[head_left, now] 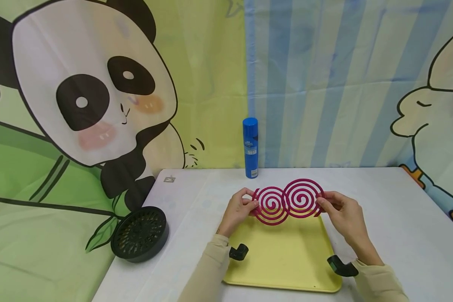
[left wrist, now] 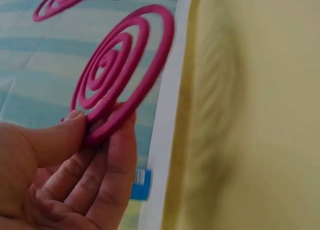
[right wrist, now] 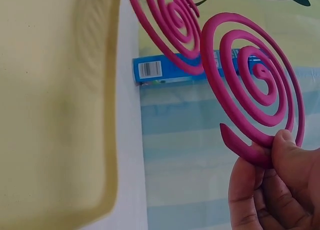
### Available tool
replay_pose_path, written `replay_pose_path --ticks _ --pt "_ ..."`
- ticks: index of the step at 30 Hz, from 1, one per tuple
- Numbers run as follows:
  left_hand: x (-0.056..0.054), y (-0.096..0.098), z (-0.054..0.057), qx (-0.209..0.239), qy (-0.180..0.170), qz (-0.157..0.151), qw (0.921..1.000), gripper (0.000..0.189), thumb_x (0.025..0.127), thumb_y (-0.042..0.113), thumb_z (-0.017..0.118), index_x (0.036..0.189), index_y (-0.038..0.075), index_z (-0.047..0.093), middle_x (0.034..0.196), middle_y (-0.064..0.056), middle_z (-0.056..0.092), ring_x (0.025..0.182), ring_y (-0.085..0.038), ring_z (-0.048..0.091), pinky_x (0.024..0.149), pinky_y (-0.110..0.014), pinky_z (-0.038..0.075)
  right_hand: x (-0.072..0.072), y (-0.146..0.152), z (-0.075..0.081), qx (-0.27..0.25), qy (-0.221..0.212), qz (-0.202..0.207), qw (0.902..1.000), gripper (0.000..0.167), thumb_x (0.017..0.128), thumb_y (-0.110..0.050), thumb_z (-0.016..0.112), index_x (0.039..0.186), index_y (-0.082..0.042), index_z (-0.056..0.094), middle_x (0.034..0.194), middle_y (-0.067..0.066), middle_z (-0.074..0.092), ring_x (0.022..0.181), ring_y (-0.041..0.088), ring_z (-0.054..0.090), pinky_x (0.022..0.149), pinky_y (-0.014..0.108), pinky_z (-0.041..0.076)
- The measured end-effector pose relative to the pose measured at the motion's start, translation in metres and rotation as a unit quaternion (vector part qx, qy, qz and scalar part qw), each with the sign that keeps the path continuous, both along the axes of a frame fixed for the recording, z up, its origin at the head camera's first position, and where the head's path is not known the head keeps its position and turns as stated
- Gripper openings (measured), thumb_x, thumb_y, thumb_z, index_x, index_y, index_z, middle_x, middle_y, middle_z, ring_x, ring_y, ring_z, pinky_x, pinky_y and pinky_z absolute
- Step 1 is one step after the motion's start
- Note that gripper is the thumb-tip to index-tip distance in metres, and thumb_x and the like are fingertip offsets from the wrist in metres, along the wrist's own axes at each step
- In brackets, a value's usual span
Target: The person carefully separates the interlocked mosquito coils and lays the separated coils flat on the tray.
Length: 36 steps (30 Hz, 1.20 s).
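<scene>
Two magenta mosquito coils are held up over the far part of a yellow tray (head_left: pixel 283 260). My left hand (head_left: pixel 238 212) pinches the outer ring of the left coil (head_left: pixel 272 205) between thumb and fingers. At the right, my right hand (head_left: pixel 343 216) pinches the other coil (head_left: pixel 302 198) by its outer ring, close to the loose tapered end seen in the right wrist view. The coils overlap in the head view; in the right wrist view the right-hand coil (right wrist: pixel 250 84) stands nearer the camera. Both are tilted upright, and their shadow falls on the tray.
A blue spray can (head_left: pixel 251 149) stands at the table's back edge. Left of the tray, a round black holder with a slotted lid (head_left: pixel 139 235) sits at the table's left edge. Printed curtains (head_left: pixel 211 84) hang behind the white table (head_left: pixel 392 218).
</scene>
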<state>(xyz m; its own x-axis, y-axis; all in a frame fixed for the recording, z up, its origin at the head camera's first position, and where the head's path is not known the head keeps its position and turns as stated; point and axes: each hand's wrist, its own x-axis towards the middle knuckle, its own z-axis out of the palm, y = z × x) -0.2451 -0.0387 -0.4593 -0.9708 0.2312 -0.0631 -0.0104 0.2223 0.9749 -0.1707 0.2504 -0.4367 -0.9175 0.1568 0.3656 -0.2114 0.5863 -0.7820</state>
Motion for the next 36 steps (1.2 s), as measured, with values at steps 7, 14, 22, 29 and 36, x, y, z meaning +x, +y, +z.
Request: replay_pose_path --ticks 7,14,22,29,36 --pt "-0.003 -0.025 0.001 -0.078 0.007 -0.006 0.9969 0.012 0.098 0.008 0.067 0.110 0.006 0.066 0.085 -0.011 0.076 0.071 -0.017 0.068 0.073 -0.037 0.061 -0.002 0.001 -0.001 -0.003 -0.006 0.004 1.0000 0.026 0.097 -0.022 0.070 0.110 0.001 0.071 0.093 0.016 0.075 0.071 0.003 0.069 0.067 0.013 0.054" --pt "-0.001 -0.038 -0.001 -0.130 0.030 -0.025 0.9907 0.009 0.096 0.007 0.069 0.104 0.004 0.069 0.082 -0.012 0.075 0.068 -0.016 0.063 0.060 -0.023 0.048 -0.002 0.000 -0.003 0.006 -0.022 0.005 0.9997 0.027 0.097 -0.024 0.069 0.111 -0.001 0.070 0.092 0.014 0.075 0.072 0.004 0.070 0.068 0.011 0.053" --pt "0.000 -0.044 -0.003 -0.208 0.039 -0.057 0.9757 0.010 0.095 0.008 0.070 0.104 0.004 0.071 0.089 -0.010 0.074 0.075 -0.015 0.064 0.063 -0.022 0.049 -0.002 -0.001 -0.004 0.015 -0.027 0.008 0.9995 0.026 0.097 -0.024 0.069 0.111 -0.001 0.070 0.092 0.013 0.075 0.072 0.004 0.069 0.068 0.012 0.054" --pt "0.005 -0.040 -0.003 -0.272 0.066 -0.067 0.9577 0.009 0.093 0.005 0.071 0.102 0.002 0.072 0.082 -0.009 0.070 0.068 -0.013 0.058 0.058 -0.023 0.046 0.000 -0.003 -0.003 0.030 -0.034 0.007 0.9989 0.027 0.098 -0.024 0.069 0.112 -0.002 0.070 0.092 0.012 0.075 0.073 0.004 0.069 0.068 0.010 0.052" --pt "0.005 -0.034 -0.008 -0.345 0.095 -0.045 0.9327 0.011 0.091 0.007 0.075 0.101 0.005 0.072 0.080 -0.004 0.065 0.071 -0.016 0.055 0.063 -0.027 0.048 0.000 -0.002 -0.002 0.044 -0.032 0.008 0.9985 0.027 0.096 -0.022 0.071 0.113 0.000 0.070 0.091 0.011 0.076 0.074 0.002 0.067 0.067 0.010 0.051"
